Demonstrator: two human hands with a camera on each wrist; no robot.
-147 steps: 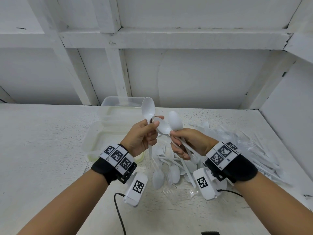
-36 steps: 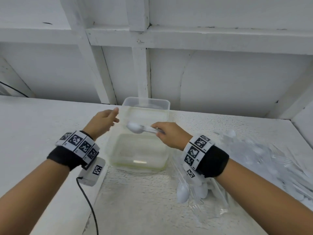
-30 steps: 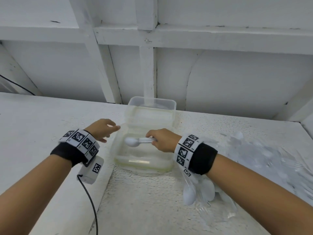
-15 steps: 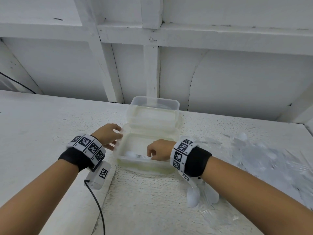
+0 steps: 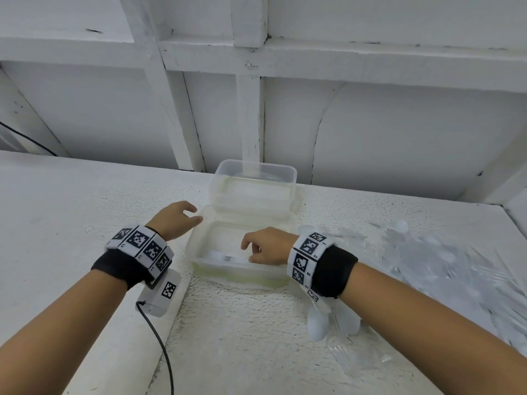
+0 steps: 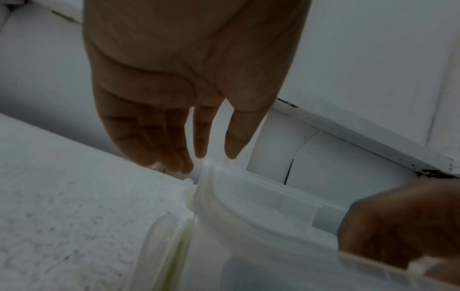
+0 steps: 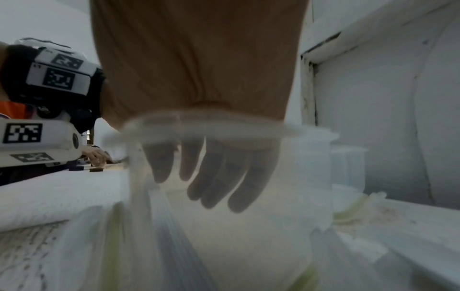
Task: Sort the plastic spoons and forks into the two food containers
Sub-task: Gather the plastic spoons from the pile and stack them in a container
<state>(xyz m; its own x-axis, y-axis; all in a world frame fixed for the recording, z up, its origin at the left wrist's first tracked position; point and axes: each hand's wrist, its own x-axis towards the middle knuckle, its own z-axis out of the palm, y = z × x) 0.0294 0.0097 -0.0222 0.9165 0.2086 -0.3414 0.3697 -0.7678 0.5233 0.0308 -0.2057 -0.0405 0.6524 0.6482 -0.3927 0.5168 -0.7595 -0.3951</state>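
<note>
Spoons going into the near container (image 5: pixel 199 238) on the desk (image 5: pixel 57 212), beside the second container (image 5: pixel 253 178).
Pile of cutlery (image 5: pixel 445 266) waits at right; right hand (image 5: pixel 268 248) hangs loosely spread over the spoons (image 5: pixel 225 256), left hand (image 5: pixel 175 219) relaxed at the rim. Next: fetch more from the pile.

White speckled worktop (image 5: pixel 242 337); translucent, yellow-tinged food containers (image 5: pixel 239 276); white spoons (image 5: pixel 316 326); black wristbands (image 5: pixel 333 270) with black-and-white checkered tags.
</note>
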